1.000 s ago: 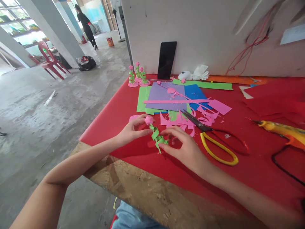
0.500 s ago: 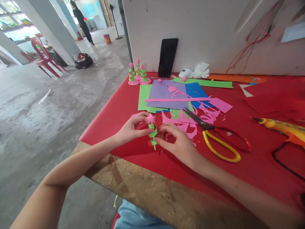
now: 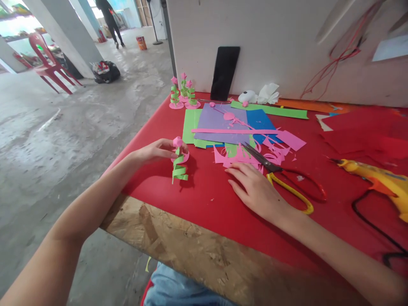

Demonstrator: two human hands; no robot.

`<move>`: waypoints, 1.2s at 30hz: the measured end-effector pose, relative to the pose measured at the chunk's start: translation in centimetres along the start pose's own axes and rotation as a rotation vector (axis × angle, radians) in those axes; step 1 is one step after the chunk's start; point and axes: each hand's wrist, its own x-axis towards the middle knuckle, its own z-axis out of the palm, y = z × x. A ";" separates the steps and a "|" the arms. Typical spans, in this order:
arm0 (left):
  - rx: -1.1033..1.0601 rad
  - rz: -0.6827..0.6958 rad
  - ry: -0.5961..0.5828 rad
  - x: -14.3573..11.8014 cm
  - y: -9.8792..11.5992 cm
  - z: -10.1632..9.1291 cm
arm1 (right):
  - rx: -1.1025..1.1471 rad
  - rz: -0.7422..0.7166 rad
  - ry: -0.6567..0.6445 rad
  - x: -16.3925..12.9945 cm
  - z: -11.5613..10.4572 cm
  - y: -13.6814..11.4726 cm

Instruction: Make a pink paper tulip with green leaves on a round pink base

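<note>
My left hand [image 3: 156, 151] is closed on a green paper spiral topped with a pink paper star [image 3: 177, 142]. The green curl [image 3: 179, 171] hangs below my fingers, over the red table covering. Part of a pink paper disc [image 3: 185, 158] shows behind the spiral; whether they touch I cannot tell. My right hand [image 3: 255, 189] lies low with fingers spread, its fingertips by the pink paper scraps [image 3: 234, 162]. Beside it are scissors [image 3: 295, 191] with one yellow and one red handle, partly covered by this hand.
Three finished-looking green spirals with pink stars [image 3: 191, 96] stand on pink discs at the far left corner. Purple paper [image 3: 219, 121] and blue paper [image 3: 259, 121] lie mid-table. A dark phone [image 3: 225, 73] leans on the wall. A yellow glue gun [image 3: 376, 172] lies right; a person [image 3: 110, 21] is far behind.
My left hand has carried the star-topped spiral to the left. The right hand has let go of the spiral and moved right, to the pink scraps and scissors. The view has shifted slightly.
</note>
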 end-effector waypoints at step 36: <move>0.314 0.250 0.285 1.7 2.0 7.2 | 0.048 -0.217 -0.060 -1.6 -1.2 0.4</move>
